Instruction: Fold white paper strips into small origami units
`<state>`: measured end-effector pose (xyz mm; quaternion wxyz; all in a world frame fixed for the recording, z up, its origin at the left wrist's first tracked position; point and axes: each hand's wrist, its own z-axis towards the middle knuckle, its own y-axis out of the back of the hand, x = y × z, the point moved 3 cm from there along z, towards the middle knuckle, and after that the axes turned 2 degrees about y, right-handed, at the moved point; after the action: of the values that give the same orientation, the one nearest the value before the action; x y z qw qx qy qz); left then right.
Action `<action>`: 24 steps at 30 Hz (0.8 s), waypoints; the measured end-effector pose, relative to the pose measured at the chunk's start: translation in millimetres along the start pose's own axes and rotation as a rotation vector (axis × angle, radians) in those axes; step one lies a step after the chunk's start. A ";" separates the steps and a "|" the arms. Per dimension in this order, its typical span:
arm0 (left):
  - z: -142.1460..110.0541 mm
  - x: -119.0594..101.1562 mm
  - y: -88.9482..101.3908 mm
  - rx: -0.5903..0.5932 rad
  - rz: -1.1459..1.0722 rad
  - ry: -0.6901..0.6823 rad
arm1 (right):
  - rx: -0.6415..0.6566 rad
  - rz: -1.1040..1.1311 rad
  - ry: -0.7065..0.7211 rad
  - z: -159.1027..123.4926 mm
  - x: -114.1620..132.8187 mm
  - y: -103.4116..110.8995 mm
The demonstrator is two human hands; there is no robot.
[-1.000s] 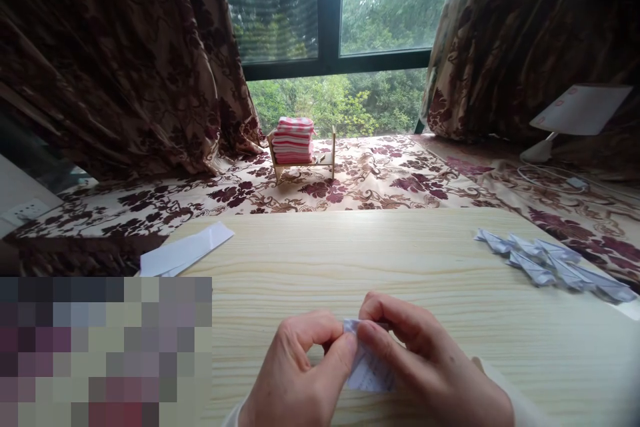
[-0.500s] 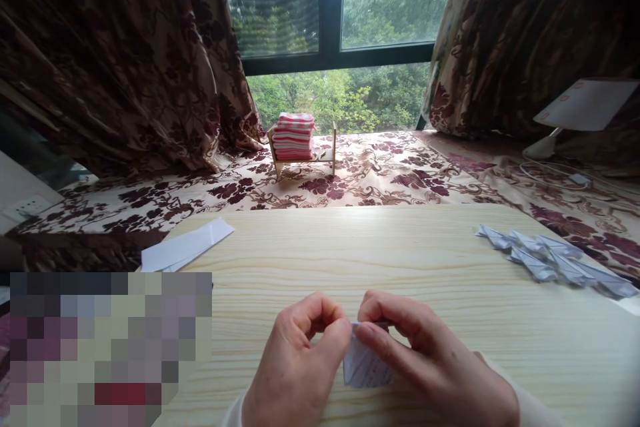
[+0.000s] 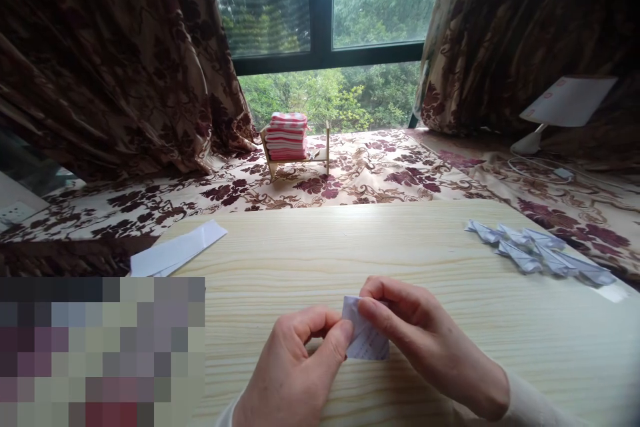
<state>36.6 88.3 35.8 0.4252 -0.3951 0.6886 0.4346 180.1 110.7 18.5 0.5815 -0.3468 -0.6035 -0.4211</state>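
Pinching folded paper (image 3: 369, 345) between both hands over pale worktop (image 3: 280, 253)

Shows faint marks low on folded paper, too small to read. Shows small reddish marks on white shade of lamp (image 3: 570, 101) as well, also too small to read.

Has wood grain and rounded far corners on worktop. Holds long white paper strips (image 3: 177, 250), overlapping, at far left; holds cluster of folded pieces (image 3: 533, 252), overlapping, at far right, with small white patch (image 3: 613, 291) just beside, cannot tell what. Backs onto ledge under floral cloth (image 3: 385, 180), with small rack (image 3: 327, 147) carrying stacked pink-and-white striped cloths (image 3: 287, 137). Has lamp on ledge at right, cable (image 3: 540, 173) looped near base. Opens behind onto green trees through dark-framed window (image 3: 321, 7), between floral curtains (image 3: 100, 47). Shows wall socket (image 3: 15, 213) at left edge, pixelated block at lower left.

Grips left edge of folded paper with left hand (image 3: 297, 363), thumb tip against index finger, reaching in from bottom centre. Grips upper right part with right hand (image 3: 425, 330), thumb in front, index finger curled over top edge, wrist in pale sleeve (image 3: 530, 403) from lower right. Cannot tell about contact between folded paper and worktop.
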 end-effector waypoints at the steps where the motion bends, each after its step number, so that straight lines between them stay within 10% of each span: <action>1: -0.6 -0.2 -0.4 -0.005 0.021 -0.016 | 0.007 0.009 -0.018 0.5 0.0 -1.0; 24: -0.1 -0.3 -3.1 0.080 0.032 -0.007 | -0.040 0.015 -0.088 3.2 3.3 2.7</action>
<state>39.5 87.3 35.3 0.4362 -0.3652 0.7102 0.4146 181.0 114.4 22.2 0.5507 -0.3812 -0.6172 -0.4130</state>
